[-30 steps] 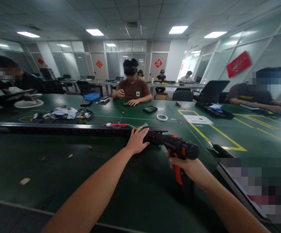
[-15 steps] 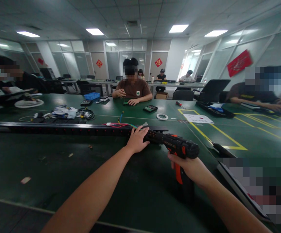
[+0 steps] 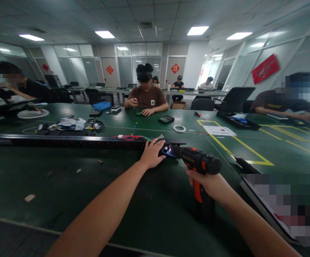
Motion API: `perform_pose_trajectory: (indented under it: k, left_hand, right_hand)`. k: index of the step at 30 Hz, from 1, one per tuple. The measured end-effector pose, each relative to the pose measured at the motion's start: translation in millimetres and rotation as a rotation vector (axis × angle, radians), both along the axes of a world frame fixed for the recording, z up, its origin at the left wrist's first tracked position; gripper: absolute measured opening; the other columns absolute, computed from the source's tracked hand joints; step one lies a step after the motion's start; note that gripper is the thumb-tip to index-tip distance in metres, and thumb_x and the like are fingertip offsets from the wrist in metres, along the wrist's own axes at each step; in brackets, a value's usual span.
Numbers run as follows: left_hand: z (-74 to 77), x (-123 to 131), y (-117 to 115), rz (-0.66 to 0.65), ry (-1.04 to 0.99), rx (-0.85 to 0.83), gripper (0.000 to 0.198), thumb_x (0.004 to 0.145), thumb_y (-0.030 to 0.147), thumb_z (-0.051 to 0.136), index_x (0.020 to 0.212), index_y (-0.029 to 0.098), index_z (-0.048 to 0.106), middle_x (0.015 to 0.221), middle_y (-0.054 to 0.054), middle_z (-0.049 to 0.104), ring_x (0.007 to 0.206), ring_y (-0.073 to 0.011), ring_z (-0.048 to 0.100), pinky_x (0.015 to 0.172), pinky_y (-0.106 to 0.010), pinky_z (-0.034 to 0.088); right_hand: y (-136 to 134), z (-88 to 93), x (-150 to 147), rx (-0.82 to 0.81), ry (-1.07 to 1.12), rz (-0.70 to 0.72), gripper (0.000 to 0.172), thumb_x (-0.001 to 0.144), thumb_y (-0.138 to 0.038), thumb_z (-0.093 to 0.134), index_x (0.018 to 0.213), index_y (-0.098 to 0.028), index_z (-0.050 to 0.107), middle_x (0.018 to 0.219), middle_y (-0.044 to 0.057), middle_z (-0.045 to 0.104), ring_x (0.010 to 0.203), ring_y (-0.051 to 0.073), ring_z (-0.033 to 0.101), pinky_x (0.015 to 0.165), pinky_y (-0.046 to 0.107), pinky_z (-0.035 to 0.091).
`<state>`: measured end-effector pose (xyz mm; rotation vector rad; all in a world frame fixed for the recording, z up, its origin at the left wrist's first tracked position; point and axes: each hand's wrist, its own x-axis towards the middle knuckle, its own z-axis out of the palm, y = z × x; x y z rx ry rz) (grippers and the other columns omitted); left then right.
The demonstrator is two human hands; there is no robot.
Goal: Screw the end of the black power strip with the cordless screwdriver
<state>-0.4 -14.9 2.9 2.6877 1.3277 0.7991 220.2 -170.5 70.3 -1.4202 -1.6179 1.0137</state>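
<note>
My right hand (image 3: 207, 182) grips the orange-and-black handle of a cordless power screwdriver (image 3: 198, 164), whose nose points left at the right end of a long black power strip (image 3: 71, 142). A small lit display (image 3: 168, 149) shows on that end of the strip. My left hand (image 3: 151, 154) rests on the strip just beside the tool's nose, fingers curled over it. Red, blue and green wires (image 3: 130, 137) stick out of the strip behind my left hand.
The green table (image 3: 64, 185) holds a white tape roll (image 3: 179, 128), a cable bundle (image 3: 94, 125), a blue bin (image 3: 101, 105), a meter (image 3: 166, 119) and a paper sheet (image 3: 219, 131) inside yellow floor-tape lines. One person sits opposite, others at left and right.
A small display at the strip's right end is now lit and visible. Both hands and the tool have barely moved.
</note>
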Motion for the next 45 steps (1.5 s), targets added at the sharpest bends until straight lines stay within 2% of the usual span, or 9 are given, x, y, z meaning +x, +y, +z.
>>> perform_pose_trajectory:
  k: [12, 18, 21, 28, 37, 45]
  left_hand:
    - [-2.8, 0.9, 2.2, -0.002, -0.007, 0.018, 0.076, 0.090, 0.041, 0.067, 0.157, 0.025, 0.034, 0.160, -0.007, 0.044, 0.151, -0.0304, 0.027, 0.124, -0.060, 0.013]
    - [-1.3, 1.1, 1.0, 0.001, -0.001, 0.010, 0.076, 0.090, 0.041, 0.067, 0.157, 0.026, 0.034, 0.160, -0.008, 0.043, 0.151, -0.0309, 0.026, 0.124, -0.060, 0.014]
    - [-1.6, 1.3, 0.9, -0.003, -0.009, 0.015, 0.075, 0.091, 0.041, 0.066, 0.157, 0.025, 0.035, 0.159, -0.007, 0.044, 0.151, -0.0311, 0.027, 0.124, -0.061, 0.014]
    - [-2.0, 1.1, 1.5, 0.005, -0.006, 0.008, 0.074, 0.091, 0.041, 0.065, 0.157, 0.025, 0.035, 0.159, -0.008, 0.044, 0.151, -0.0311, 0.026, 0.124, -0.061, 0.013]
    - [-2.7, 1.4, 1.2, 0.002, -0.009, 0.022, 0.074, 0.091, 0.041, 0.065, 0.157, 0.025, 0.035, 0.158, -0.008, 0.045, 0.151, -0.0305, 0.028, 0.124, -0.060, 0.013]
    - [-1.6, 1.4, 1.2, 0.002, -0.010, 0.010, 0.075, 0.091, 0.041, 0.066, 0.157, 0.026, 0.035, 0.159, -0.007, 0.044, 0.151, -0.0309, 0.028, 0.124, -0.060, 0.014]
  right_hand:
    - [0.1, 0.1, -1.0, 0.005, -0.006, 0.018, 0.018, 0.084, -0.038, 0.065, 0.085, -0.020, 0.063, 0.065, -0.001, 0.064, 0.067, 0.021, 0.062, 0.073, 0.036, 0.048]
    - [-2.6, 3.5, -3.3, -0.019, 0.043, -0.025, 0.016, 0.078, -0.034, 0.068, 0.084, -0.020, 0.065, 0.069, 0.001, 0.066, 0.071, 0.023, 0.064, 0.074, 0.037, 0.049]
    - [-2.7, 2.9, -2.5, -0.021, 0.069, -0.028, 0.015, 0.076, -0.032, 0.070, 0.084, -0.020, 0.068, 0.074, 0.002, 0.068, 0.074, 0.023, 0.066, 0.078, 0.038, 0.052]
    - [-0.7, -3.9, -0.8, -0.034, 0.198, -0.039, 0.026, 0.074, -0.032, 0.075, 0.096, -0.020, 0.071, 0.092, 0.005, 0.074, 0.087, 0.026, 0.072, 0.090, 0.043, 0.054]
    - [-1.5, 0.4, -1.9, -0.024, 0.043, -0.070, 0.014, 0.074, -0.029, 0.068, 0.084, -0.020, 0.068, 0.072, 0.001, 0.068, 0.071, 0.022, 0.065, 0.071, 0.035, 0.050]
    - [-1.5, 1.3, -1.8, -0.031, 0.071, -0.043, 0.015, 0.074, -0.030, 0.068, 0.085, -0.020, 0.067, 0.068, 0.000, 0.067, 0.068, 0.021, 0.064, 0.069, 0.034, 0.050]
